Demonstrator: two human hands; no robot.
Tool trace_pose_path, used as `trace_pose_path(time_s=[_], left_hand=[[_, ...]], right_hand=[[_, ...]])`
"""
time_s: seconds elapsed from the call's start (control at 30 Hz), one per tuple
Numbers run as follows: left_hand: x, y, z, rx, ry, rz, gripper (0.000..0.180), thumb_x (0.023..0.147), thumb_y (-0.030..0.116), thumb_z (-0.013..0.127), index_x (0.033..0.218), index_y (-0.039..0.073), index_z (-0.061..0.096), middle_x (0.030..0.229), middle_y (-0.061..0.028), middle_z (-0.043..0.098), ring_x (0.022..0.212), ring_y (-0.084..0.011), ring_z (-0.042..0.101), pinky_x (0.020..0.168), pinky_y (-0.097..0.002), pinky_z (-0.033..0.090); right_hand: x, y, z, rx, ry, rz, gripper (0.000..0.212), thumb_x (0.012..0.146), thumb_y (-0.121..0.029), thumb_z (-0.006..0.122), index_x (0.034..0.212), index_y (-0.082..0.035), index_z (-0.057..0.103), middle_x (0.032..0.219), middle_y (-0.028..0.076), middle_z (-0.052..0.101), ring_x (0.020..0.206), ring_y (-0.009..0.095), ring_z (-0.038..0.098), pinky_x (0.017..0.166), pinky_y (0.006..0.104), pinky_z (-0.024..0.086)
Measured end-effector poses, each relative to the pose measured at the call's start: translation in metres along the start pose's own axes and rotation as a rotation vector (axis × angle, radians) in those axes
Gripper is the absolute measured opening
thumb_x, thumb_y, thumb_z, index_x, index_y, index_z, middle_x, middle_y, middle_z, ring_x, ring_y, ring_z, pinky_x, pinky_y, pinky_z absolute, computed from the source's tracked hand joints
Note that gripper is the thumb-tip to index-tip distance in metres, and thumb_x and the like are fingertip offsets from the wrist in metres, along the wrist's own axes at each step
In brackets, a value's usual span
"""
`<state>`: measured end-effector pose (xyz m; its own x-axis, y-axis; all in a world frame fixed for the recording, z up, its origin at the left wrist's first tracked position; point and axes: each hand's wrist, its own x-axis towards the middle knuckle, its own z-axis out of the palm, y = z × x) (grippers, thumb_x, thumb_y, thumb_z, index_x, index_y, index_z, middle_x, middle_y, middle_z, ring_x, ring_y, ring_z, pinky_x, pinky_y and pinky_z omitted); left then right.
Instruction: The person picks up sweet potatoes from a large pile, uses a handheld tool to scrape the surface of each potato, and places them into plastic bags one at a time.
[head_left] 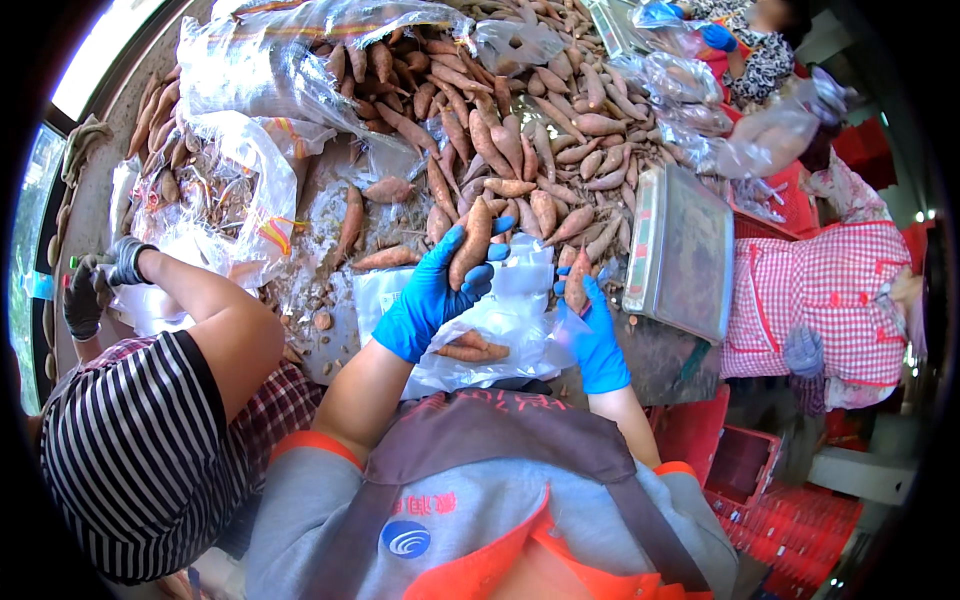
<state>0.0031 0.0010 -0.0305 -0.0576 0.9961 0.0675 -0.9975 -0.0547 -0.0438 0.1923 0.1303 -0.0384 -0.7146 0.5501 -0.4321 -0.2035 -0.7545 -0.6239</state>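
Observed at the worktable [655, 350]: the wearer's left hand [430, 290], in a blue glove, grasps a large sweet potato [470, 248] around its side, the root held tilted above the table's near edge. The right hand [598, 340], likewise gloved, has its fingers closed about a smaller sweet potato [577, 282], narrow tip upward. Below and between the hands lies a clear plastic bag [535, 335]; a few further roots [470, 348] show at it, though from where I stand I cannot tell whether they sit inside or beneath the film. Beyond is the heap [500, 130], with a scale [685, 255] to its right. Handling, in my judgement: the roots should be firm and stiff, moderately heavy for their size, with dry, dusty skin giving fair grip; the tapered tips look likeliest to snap and the skin to scuff, so hold is best taken round the thick middle. The bag appears light, limp and slippery, and is better pinched at its rim. Markings: red lettering runs across the dark apron [490, 440], and smaller red characters stand above a round blue emblem [406, 539] on the grey shirt [330, 500]. Faint print shows on the bag's left part, too small for me to read.
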Motion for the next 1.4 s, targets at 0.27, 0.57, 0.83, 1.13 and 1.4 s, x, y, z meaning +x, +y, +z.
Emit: trace_pose_path(time_s=[0.27,0.57,0.83,1.13,1.4], left_hand=[[0.006,-0.027,0.021,0.341,0.278,-0.001,0.046,0.085,0.021,0.052,0.124,0.001,0.038,0.096,-0.0099,0.055,0.061,-0.0172,0.048,0.051,-0.0236,0.043],[-0.009,-0.016,-0.023,0.576,0.458,-0.134,0.027,0.093,0.029,0.040,0.093,0.005,0.052,0.057,0.0003,0.041,0.035,-0.0080,0.029,0.030,-0.0203,0.025],[0.008,-0.008,-0.022,0.676,0.296,-0.198,0.037,0.093,0.035,0.037,0.089,0.000,0.050,0.050,-0.0022,0.038,0.033,-0.0103,0.026,0.031,-0.0219,0.025],[0.008,-0.002,-0.041,0.669,0.290,-0.253,0.034,0.093,0.036,0.039,0.094,0.005,0.052,0.056,-0.0012,0.044,0.037,-0.0095,0.030,0.034,-0.0217,0.025],[-0.002,-0.002,-0.038,0.647,0.479,-0.169,0.041,0.087,0.035,0.048,0.118,0.009,0.046,0.086,-0.0002,0.053,0.076,-0.0117,0.049,0.069,-0.0273,0.042]], right_hand=[[-0.029,0.003,-0.039,0.117,0.185,-0.010,0.032,0.081,-0.024,0.056,0.106,-0.004,0.055,0.088,0.006,0.061,0.074,0.015,0.060,0.064,0.0275,0.050],[-0.097,0.028,-0.084,-0.175,0.161,-0.038,0.032,0.078,-0.037,0.060,0.072,-0.006,0.057,0.053,-0.001,0.046,0.038,0.007,0.037,0.035,0.0216,0.028],[-0.231,0.040,-0.153,-0.144,0.449,-0.004,0.031,0.081,-0.032,0.058,0.094,-0.004,0.062,0.073,0.000,0.056,0.054,0.006,0.045,0.046,0.0195,0.033],[-0.347,0.080,-0.312,-0.420,1.162,0.183,0.037,0.077,-0.044,0.059,0.083,-0.008,0.060,0.060,0.000,0.050,0.044,0.009,0.041,0.039,0.0237,0.028],[-0.282,0.105,-0.354,-0.493,1.034,0.005,0.034,0.079,-0.033,0.058,0.094,-0.002,0.060,0.077,0.009,0.061,0.069,0.014,0.058,0.059,0.0288,0.045]])
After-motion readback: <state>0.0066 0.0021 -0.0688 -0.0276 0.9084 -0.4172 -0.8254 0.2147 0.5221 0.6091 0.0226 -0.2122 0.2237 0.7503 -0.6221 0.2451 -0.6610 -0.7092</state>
